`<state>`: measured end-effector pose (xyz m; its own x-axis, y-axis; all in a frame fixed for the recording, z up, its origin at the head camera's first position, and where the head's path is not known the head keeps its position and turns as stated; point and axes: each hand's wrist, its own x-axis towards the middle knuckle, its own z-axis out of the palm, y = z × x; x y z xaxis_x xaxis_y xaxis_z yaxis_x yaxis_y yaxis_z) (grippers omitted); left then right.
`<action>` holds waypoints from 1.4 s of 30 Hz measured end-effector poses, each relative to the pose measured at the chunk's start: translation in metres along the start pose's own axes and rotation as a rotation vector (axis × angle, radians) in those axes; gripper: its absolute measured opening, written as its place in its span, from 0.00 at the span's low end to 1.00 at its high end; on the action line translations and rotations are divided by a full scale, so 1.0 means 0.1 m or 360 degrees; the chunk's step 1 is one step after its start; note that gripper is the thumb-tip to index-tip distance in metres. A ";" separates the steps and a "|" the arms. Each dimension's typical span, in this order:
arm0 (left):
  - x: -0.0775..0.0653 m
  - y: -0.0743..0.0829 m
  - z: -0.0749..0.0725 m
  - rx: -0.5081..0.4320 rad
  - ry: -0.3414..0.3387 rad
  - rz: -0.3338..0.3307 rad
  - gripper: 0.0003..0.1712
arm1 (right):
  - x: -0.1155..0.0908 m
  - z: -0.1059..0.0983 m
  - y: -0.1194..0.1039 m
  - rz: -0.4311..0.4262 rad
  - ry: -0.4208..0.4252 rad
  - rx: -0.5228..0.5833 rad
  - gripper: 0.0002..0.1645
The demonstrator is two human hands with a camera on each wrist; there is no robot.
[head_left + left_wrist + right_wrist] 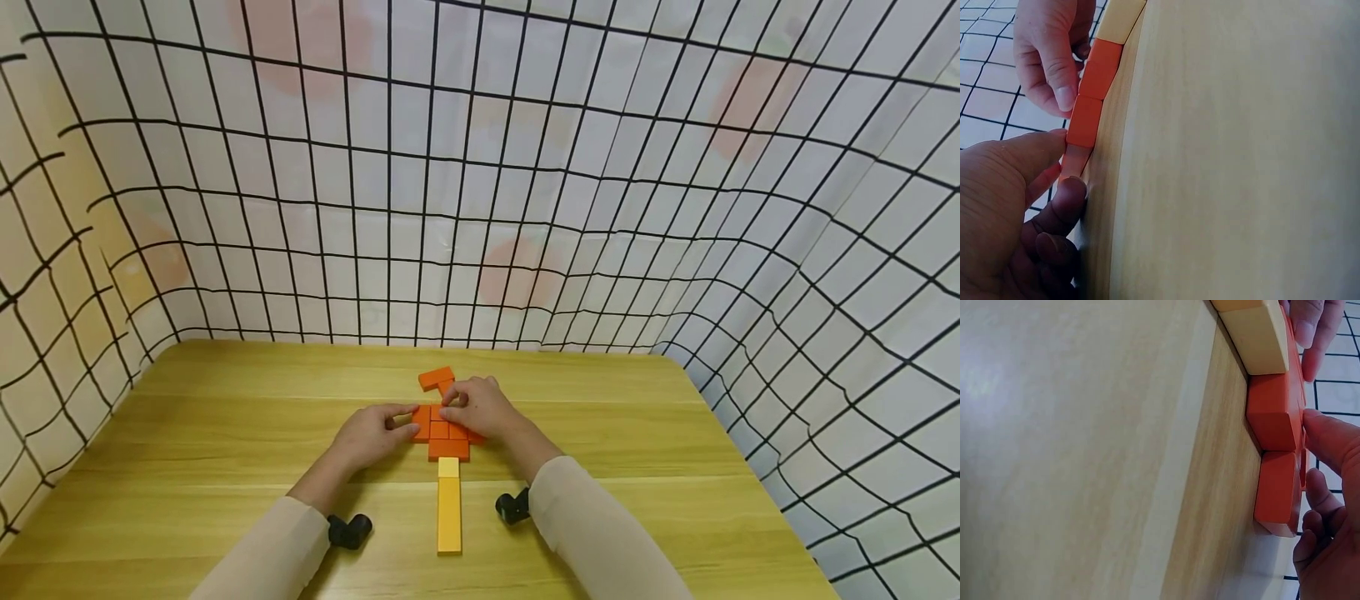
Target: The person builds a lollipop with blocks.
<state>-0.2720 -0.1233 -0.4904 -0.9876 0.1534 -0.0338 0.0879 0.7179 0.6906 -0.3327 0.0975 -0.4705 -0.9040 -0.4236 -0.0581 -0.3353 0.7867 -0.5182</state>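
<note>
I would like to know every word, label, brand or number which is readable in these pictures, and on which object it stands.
There are none: I find no readable text in any view.
The orange blocks, yellow blocks, wooden table and black wrist devices show no legible marking.

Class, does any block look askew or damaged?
Yes: the farthest orange block slants, while the nearest orange block lies square to the long yellow block. That may be deliberate. No damage shows.
</note>
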 end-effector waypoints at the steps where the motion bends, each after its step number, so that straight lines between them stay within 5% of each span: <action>1: 0.00 0.00 0.00 -0.0002 0.0000 0.0001 0.24 | 0.00 0.00 0.00 -0.0002 0.0000 -0.0004 0.07; 42: -0.02 0.00 0.01 -0.0036 0.0032 -0.0005 0.24 | -0.02 0.02 -0.01 0.0011 0.0026 0.0047 0.12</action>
<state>-0.2699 -0.1231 -0.4907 -0.9902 0.1377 -0.0217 0.0822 0.7028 0.7066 -0.3300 0.0966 -0.4719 -0.9104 -0.4109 -0.0480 -0.3214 0.7757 -0.5431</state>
